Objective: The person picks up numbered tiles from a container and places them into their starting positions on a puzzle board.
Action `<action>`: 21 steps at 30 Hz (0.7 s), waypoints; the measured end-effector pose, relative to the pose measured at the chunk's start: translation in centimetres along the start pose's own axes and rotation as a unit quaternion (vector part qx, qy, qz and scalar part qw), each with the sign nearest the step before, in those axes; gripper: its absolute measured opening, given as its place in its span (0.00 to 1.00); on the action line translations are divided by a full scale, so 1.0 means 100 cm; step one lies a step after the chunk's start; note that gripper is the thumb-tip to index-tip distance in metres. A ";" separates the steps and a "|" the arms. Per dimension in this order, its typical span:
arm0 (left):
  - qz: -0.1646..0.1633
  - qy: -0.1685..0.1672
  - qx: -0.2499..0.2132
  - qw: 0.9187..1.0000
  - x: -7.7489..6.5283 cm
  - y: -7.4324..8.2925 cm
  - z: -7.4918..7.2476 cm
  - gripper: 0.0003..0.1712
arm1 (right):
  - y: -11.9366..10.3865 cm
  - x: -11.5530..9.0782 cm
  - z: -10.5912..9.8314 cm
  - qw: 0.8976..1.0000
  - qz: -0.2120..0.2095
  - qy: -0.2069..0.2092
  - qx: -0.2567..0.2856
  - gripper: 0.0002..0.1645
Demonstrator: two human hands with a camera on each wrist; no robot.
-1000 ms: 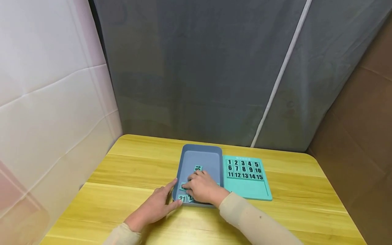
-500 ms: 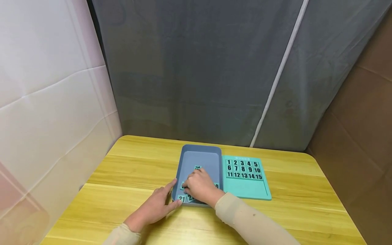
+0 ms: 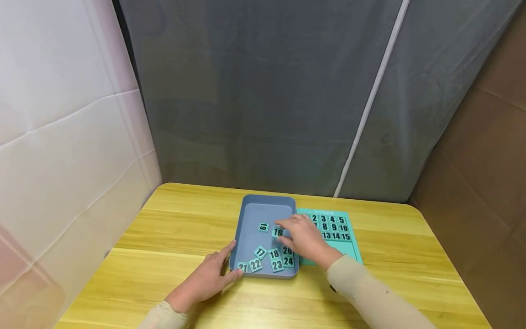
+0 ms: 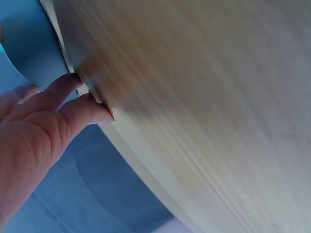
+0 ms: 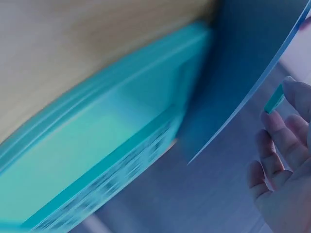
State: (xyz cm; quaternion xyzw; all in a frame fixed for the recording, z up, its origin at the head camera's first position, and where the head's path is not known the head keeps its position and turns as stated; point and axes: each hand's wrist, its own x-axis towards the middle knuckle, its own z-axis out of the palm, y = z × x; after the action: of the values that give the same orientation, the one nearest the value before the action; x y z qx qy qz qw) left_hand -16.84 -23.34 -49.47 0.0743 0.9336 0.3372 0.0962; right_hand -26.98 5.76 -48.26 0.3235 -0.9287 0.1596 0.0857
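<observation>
My right hand [image 3: 306,237] pinches a small green tile marked 16 [image 3: 277,232] between thumb and fingers, over the right part of a blue-grey tray [image 3: 263,212]. The right wrist view shows this tile [image 5: 274,99] edge-on at the fingertips. Several numbered tiles lie in the tray: 19 [image 3: 264,227] alone farther back, 17 [image 3: 260,252], 18 [image 3: 274,254], 22 [image 3: 255,264] and others along the near side. My left hand [image 3: 209,274] rests spread at the tray's near left corner, fingers along the side, thumb at the front rim.
A turquoise number board [image 3: 349,249] lies right against the tray; rows of tiles fill its upper part, and my right hand hides its left portion. Beneath is a wooden table [image 3: 164,228]. A grey curtain [image 3: 263,91] hangs behind, with panels either side.
My right hand has lifted from the tray's near left area and moved right with the 16 tile. Tiles beneath it are uncovered. The left hand has stayed at the corner.
</observation>
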 end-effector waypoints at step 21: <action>-0.004 0.004 0.004 1.000 0.000 -0.002 -0.002 0.52 | 0.074 -0.071 -0.013 0.997 0.067 0.004 -0.042 0.32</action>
State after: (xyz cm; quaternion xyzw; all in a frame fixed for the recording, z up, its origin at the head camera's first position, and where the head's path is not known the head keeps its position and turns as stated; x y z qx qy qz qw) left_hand -16.86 -23.63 -49.38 0.0696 0.9356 0.3333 0.0938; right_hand -26.00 15.76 -50.72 0.2564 -0.9537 0.1269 0.0925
